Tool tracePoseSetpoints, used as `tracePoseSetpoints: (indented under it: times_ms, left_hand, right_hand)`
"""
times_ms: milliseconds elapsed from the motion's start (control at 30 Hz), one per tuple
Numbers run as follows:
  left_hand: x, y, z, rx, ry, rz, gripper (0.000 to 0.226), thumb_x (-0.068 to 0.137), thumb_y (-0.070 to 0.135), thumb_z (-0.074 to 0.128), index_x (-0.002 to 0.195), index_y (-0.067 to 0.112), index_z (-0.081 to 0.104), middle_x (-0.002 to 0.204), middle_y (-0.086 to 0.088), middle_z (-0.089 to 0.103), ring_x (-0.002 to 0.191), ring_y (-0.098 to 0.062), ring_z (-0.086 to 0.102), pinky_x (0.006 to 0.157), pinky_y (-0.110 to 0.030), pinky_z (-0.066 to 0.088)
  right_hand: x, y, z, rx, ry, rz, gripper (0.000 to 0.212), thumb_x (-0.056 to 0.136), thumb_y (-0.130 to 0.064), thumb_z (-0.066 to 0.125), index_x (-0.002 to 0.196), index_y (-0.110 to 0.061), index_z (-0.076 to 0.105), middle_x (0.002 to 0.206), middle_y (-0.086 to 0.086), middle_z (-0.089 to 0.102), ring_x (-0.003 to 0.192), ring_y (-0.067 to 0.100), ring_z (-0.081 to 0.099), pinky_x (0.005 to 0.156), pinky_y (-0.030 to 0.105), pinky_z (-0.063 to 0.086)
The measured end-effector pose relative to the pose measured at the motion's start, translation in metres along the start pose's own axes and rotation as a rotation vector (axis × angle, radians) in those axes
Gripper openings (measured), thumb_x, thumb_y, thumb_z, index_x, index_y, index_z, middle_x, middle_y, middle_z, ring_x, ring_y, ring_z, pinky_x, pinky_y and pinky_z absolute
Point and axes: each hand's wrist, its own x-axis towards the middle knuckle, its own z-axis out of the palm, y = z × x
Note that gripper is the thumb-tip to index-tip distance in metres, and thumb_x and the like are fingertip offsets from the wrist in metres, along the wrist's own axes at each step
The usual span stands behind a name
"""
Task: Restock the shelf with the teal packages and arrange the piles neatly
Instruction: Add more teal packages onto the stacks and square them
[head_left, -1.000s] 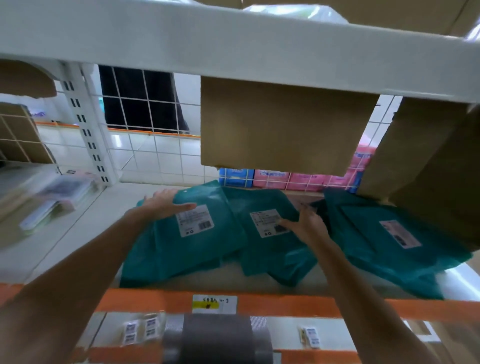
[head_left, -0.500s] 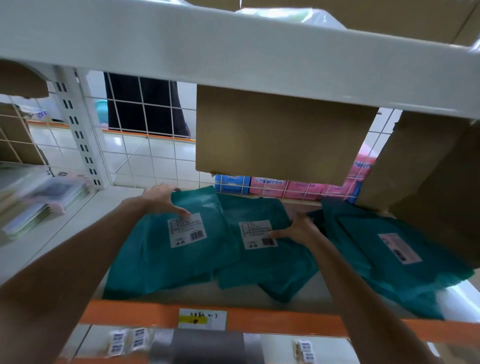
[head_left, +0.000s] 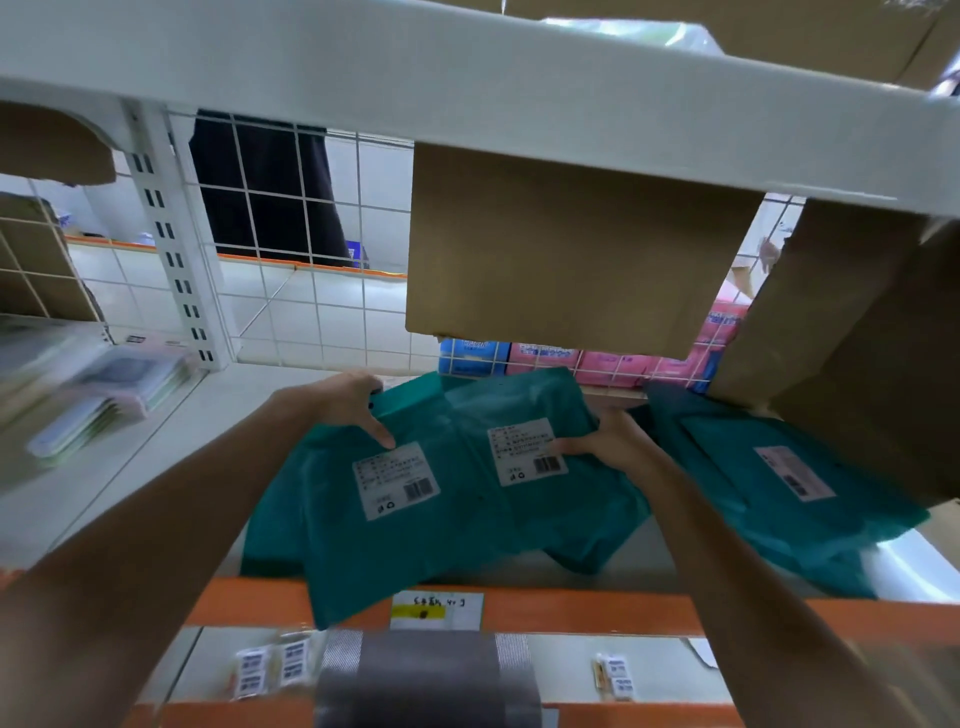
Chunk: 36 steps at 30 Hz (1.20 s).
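Teal packages: soft mailers with white barcode labels, lying on the white shelf behind its orange front edge. Item one: left package, skewed, near corner overhanging the orange edge; my left hand grips its far edge, thumb laid on the face above the label. Item two: middle package, overlapping the left one, though I cannot tell which lies on top; my right hand pinches its right edge, thumb on the label. Item three: right pile, loose and fanned, partly under a cardboard box. A cardboard panel shows behind and above the middle package. Step in hand, as I judge it: arranging, not loading. The next move calls for squaring the two gripped packages together, edges flush, drawn back from the lip, then truing the right pile.
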Motion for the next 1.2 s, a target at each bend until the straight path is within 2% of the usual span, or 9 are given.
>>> tracePoseSetpoints:
  times_ms: [33, 100, 267, 367, 500, 667, 767, 967, 1200]
  left_hand:
    - [-0.002, 0.002, 0.001, 0.000, -0.011, 0.005, 0.041, 0.064, 0.042, 0.081, 0.085, 0.018, 0.056, 0.088, -0.001, 0.058, 0.078, -0.016, 0.053, 0.066, -0.029, 0.042]
    - [-0.006, 0.005, 0.000, -0.001, -0.032, 0.008, 0.035, 0.067, 0.040, 0.080, 0.076, 0.020, 0.053, 0.081, 0.001, 0.056, 0.071, -0.013, 0.050, 0.060, -0.028, 0.037]
    - [-0.018, 0.015, -0.010, -0.001, -0.065, 0.031, 0.036, 0.067, 0.035, 0.081, 0.086, 0.017, 0.057, 0.076, 0.007, 0.058, 0.075, -0.016, 0.055, 0.066, -0.027, 0.038]
    - [-0.026, 0.018, -0.018, -0.025, -0.038, 0.069, 0.039, 0.066, 0.029, 0.083, 0.090, 0.013, 0.057, 0.088, -0.002, 0.062, 0.082, -0.021, 0.057, 0.070, -0.027, 0.040]
    - [-0.043, 0.019, -0.030, -0.037, 0.014, 0.124, 0.043, 0.065, 0.030, 0.083, 0.092, 0.015, 0.053, 0.087, 0.002, 0.058, 0.084, -0.019, 0.056, 0.069, -0.028, 0.040]
    - [-0.073, 0.027, -0.046, -0.061, 0.067, 0.166, 0.022, 0.069, 0.025, 0.081, 0.076, 0.016, 0.062, 0.079, -0.002, 0.065, 0.070, -0.015, 0.062, 0.060, -0.026, 0.046]
    - [-0.099, 0.034, -0.055, -0.103, 0.106, 0.190, 0.016, 0.071, 0.019, 0.079, 0.078, 0.014, 0.066, 0.079, -0.002, 0.068, 0.069, -0.017, 0.065, 0.062, -0.027, 0.051]
    - [-0.163, 0.043, -0.063, -0.079, 0.209, 0.198, 0.018, 0.069, 0.022, 0.080, 0.075, 0.020, 0.064, 0.079, -0.001, 0.069, 0.072, -0.018, 0.066, 0.068, -0.031, 0.052]
    - [-0.242, 0.046, -0.046, -0.038, 0.234, 0.134, 0.020, 0.072, 0.026, 0.079, 0.082, 0.024, 0.062, 0.080, 0.006, 0.067, 0.071, -0.012, 0.064, 0.064, -0.029, 0.052]
  right_hand:
    - [-0.006, -0.005, 0.000, -0.002, 0.010, -0.002, 0.066, 0.053, -0.035, 0.090, 0.110, -0.015, 0.063, 0.103, 0.004, 0.069, 0.093, 0.023, 0.066, 0.087, 0.041, 0.053]
    - [-0.017, -0.014, -0.002, 0.012, 0.038, -0.029, 0.048, 0.065, -0.022, 0.084, 0.108, -0.012, 0.065, 0.101, 0.004, 0.070, 0.090, 0.022, 0.066, 0.085, 0.038, 0.054]
    - [-0.032, -0.020, -0.002, 0.052, 0.092, -0.099, 0.033, 0.073, -0.012, 0.078, 0.104, -0.009, 0.066, 0.101, 0.004, 0.070, 0.088, 0.020, 0.067, 0.085, 0.040, 0.054]
    - [-0.036, -0.023, -0.007, 0.044, 0.119, -0.138, 0.039, 0.072, -0.013, 0.079, 0.108, -0.010, 0.064, 0.103, 0.003, 0.070, 0.092, 0.021, 0.067, 0.088, 0.044, 0.053]
    - [-0.048, -0.036, -0.014, -0.033, 0.148, -0.179, 0.043, 0.072, -0.018, 0.078, 0.111, -0.012, 0.062, 0.105, 0.001, 0.068, 0.094, 0.020, 0.065, 0.089, 0.044, 0.051]
    - [-0.077, -0.056, -0.020, -0.091, 0.219, -0.262, 0.028, 0.075, -0.013, 0.075, 0.100, -0.018, 0.064, 0.098, 0.000, 0.069, 0.087, 0.018, 0.065, 0.085, 0.038, 0.052]
    - [-0.100, -0.065, -0.024, -0.121, 0.253, -0.282, 0.023, 0.076, -0.017, 0.075, 0.095, -0.011, 0.063, 0.097, 0.005, 0.069, 0.086, 0.022, 0.065, 0.082, 0.039, 0.052]
    - [-0.153, -0.084, -0.027, -0.221, 0.359, -0.399, 0.017, 0.078, -0.019, 0.072, 0.081, -0.009, 0.059, 0.077, 0.002, 0.060, 0.071, 0.017, 0.055, 0.061, 0.029, 0.039]
    - [-0.215, -0.074, 0.002, -0.361, 0.424, -0.460, 0.021, 0.076, -0.022, 0.073, 0.095, -0.018, 0.066, 0.092, 0.005, 0.068, 0.088, 0.027, 0.062, 0.064, 0.032, 0.040]
